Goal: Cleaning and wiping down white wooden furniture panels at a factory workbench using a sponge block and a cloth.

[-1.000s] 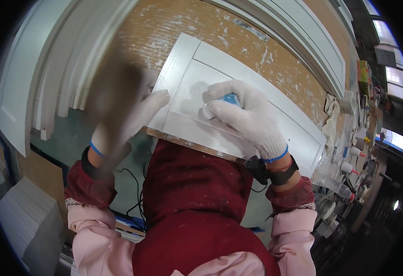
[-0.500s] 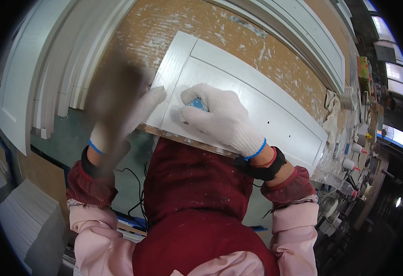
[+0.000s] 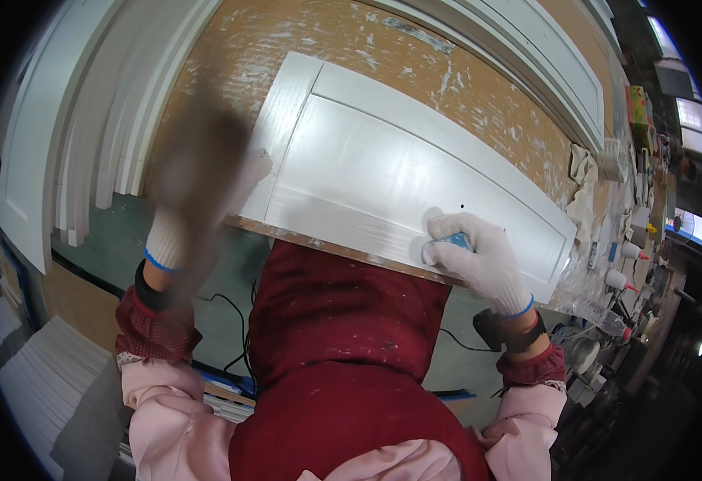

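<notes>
— Gloved fingers of the right hand (image 3: 483, 260) are curled down over a small blue sanding pad (image 3: 453, 240), pressing it flat on the white door panel (image 3: 383, 172) close to the near edge

— And the other one?

— Left hand (image 3: 176, 232) is also in a white glove, laid at the panel's left end, seemingly bracing it. A brown blur covers most of it, so I cannot tell how far it is open or whether it has hold of anything

— Where does the panel sit?

— Flat on the chipboard bench (image 3: 303, 48), long side running away to the right, near edge just in front of the red apron (image 3: 343, 337)

— So which step, by your reckoning?

— Rubbing down the painted face, I would say. The pad is at the lower right part of the recessed field. The next stroke seems to call for even pressure, the pad kept flat, and the left end held steady so the panel does not slide

— Beyond the panel?

— White mouldings (image 3: 86, 128) leaning at the left, another white frame (image 3: 543, 72) along the far edge of the bench, and rags and bottles (image 3: 619, 264) crowded at the right end
</notes>
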